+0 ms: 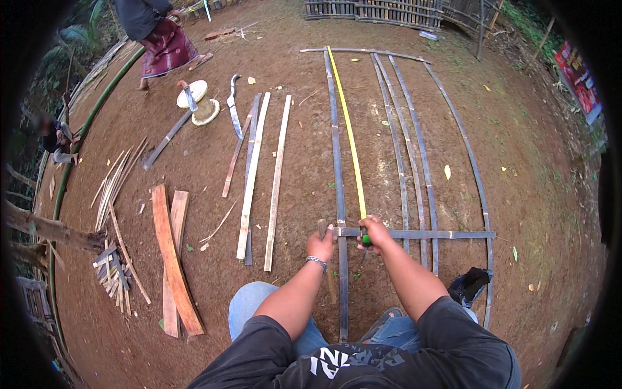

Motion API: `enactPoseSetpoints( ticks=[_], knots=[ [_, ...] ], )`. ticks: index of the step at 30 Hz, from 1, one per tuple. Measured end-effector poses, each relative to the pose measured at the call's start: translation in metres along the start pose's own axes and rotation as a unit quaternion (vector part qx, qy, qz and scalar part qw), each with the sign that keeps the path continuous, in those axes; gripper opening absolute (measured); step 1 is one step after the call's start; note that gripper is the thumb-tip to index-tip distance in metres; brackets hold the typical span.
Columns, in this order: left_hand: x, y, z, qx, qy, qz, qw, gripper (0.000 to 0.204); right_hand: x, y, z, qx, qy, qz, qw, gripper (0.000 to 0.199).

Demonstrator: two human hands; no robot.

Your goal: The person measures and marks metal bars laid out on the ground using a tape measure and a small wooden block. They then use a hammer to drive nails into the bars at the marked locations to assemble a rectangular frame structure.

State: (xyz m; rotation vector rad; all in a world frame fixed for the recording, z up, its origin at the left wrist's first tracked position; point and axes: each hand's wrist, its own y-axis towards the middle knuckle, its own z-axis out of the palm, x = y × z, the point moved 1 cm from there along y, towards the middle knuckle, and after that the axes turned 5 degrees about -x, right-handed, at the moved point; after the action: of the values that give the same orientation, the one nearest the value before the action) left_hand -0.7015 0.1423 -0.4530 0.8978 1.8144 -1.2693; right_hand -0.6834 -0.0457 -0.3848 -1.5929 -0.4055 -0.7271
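My right hand [374, 232] is closed around a tape measure [367, 240] with a black and green case. Its yellow blade [350, 136] runs out along the ground to the far crosspiece [363, 50]. A long dark bamboo strip [336, 149] lies just left of the blade. My left hand [320, 246] is closed on a wooden-handled tool [332, 285], whose kind I cannot make out, beside that strip. Both hands are near the spot where a near crosspiece [440, 234] lies across it. Several more strips [414, 149] stretch away on the right.
Pale wooden strips [256, 175], two broad planks [172, 259] and a pile of offcuts [116, 272] lie left. Farther off are a machete [234, 107] and a second knife [190, 97] by a round pale block. A person [165, 45] walks at the far left; another [59, 139] sits.
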Motion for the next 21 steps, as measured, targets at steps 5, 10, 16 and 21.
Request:
enactPoseSetpoints(
  ticks=[5, 10, 16, 21],
  knots=[
    [-0.003, -0.003, 0.002, 0.012, 0.016, -0.007, 1.0, 0.035, -0.002, 0.001, -0.007, 0.005, -0.004, -0.008, 1.0, 0.036],
    [-0.007, -0.009, 0.001, 0.018, 0.004, 0.0, 1.0, 0.036, -0.003, -0.003, -0.004, -0.001, -0.009, -0.005, 1.0, 0.035],
    [-0.009, -0.008, 0.001, 0.016, 0.022, 0.021, 0.999, 0.038, -0.004, -0.002, -0.001, 0.002, -0.017, -0.001, 1.0, 0.034],
    [-0.001, -0.001, 0.0, 0.008, 0.027, 0.013, 1.0, 0.038, -0.005, -0.004, 0.007, -0.001, -0.012, -0.002, 1.0, 0.032]
  ],
)
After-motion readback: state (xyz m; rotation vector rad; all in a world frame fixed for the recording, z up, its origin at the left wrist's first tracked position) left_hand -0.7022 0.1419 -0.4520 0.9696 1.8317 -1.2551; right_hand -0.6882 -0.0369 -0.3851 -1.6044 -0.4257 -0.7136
